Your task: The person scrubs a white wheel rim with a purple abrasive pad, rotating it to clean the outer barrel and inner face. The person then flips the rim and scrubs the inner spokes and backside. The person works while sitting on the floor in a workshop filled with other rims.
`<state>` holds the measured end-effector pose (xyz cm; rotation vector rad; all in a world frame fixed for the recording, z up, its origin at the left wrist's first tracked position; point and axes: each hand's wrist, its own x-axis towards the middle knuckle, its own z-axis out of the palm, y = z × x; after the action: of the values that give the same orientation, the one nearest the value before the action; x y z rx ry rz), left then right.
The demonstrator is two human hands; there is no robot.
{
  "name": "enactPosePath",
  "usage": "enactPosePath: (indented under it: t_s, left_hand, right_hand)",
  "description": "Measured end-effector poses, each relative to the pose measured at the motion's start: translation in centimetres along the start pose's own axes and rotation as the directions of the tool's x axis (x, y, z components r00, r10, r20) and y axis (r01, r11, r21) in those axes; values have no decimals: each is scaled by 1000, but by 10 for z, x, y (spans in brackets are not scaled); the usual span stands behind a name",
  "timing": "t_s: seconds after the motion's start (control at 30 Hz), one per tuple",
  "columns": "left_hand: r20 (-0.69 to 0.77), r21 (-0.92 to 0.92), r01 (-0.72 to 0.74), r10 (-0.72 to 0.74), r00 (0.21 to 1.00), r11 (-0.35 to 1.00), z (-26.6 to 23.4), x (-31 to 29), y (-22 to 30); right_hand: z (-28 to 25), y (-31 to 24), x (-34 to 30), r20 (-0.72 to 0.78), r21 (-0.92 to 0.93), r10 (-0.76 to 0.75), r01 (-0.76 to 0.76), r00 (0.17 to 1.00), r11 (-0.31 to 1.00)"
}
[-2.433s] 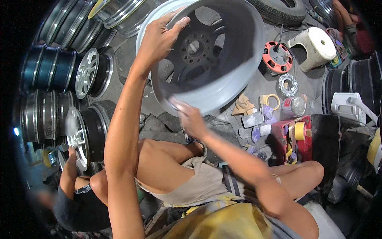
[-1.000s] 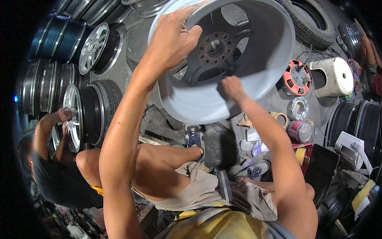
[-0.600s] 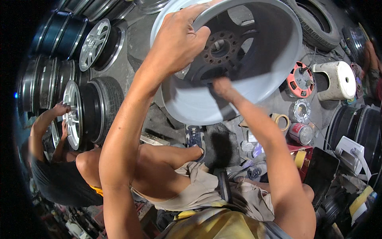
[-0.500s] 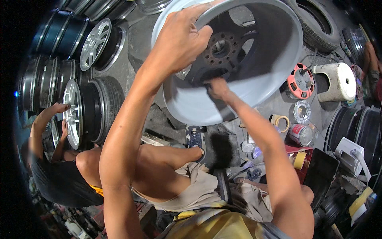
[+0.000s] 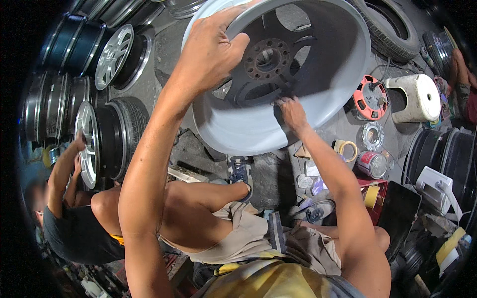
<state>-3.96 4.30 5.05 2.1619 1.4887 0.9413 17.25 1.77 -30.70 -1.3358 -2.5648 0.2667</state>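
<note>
A grey wheel rim [image 5: 233, 130] is tilted up in front of me, its wide inner barrel toward me and its dark spokes and bolt-hole hub deeper inside. My left hand [image 5: 211, 52] is wrapped over the rim's upper left edge, with the thumb on the near side and the fingertips cut off by the picture's top. Inside the barrel, my right hand [image 5: 293, 114] is closed, fingers bent together at the lower wall below the spokes. Something dark shows by those fingers, but I cannot make out what it is.
To the left, a co-worker [image 5: 82, 228] handles a silver spoked wheel [image 5: 88, 145] beside stacked rims [image 5: 47, 107]. A tyre [image 5: 392, 35] lies at the upper right, near an orange cable reel [image 5: 370, 98] and a white stool [image 5: 417, 99]. Tape [image 5: 346, 150] and a can [image 5: 372, 165] stand nearer.
The grey rim and my left hand have shifted slightly left in view. My right hand has moved a little right and down inside the barrel. The co-worker's arm has shifted at the silver wheel.
</note>
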Motion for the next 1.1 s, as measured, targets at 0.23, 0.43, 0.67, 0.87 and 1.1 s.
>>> enactPosePath:
  t_s: [0.23, 0.43, 0.67, 0.87, 1.1]
  left_hand:
    - [46, 117, 55, -61, 997, 992, -3, 2, 4]
    - [-37, -14, -130, 130, 991, 991, 5, 6, 7]
    - [24, 43, 54, -55, 998, 998, -5, 6, 5]
    - [10, 80, -7, 6, 1000, 997, 3, 16, 8]
    - [-54, 61, -141, 144, 988, 988, 2, 11, 21]
  right_hand:
    - [-59, -186, 101, 168, 643, 252, -300, 953, 704]
    - [11, -91, 15, -62, 572, 200, -129, 978, 810]
    - [-38, 105, 15, 32, -382, -69, 76, 997, 921]
    - [-4, -147, 22, -453, 641, 257, 112, 854, 760]
    - [-32, -171, 18, -519, 694, 234, 245, 822, 677]
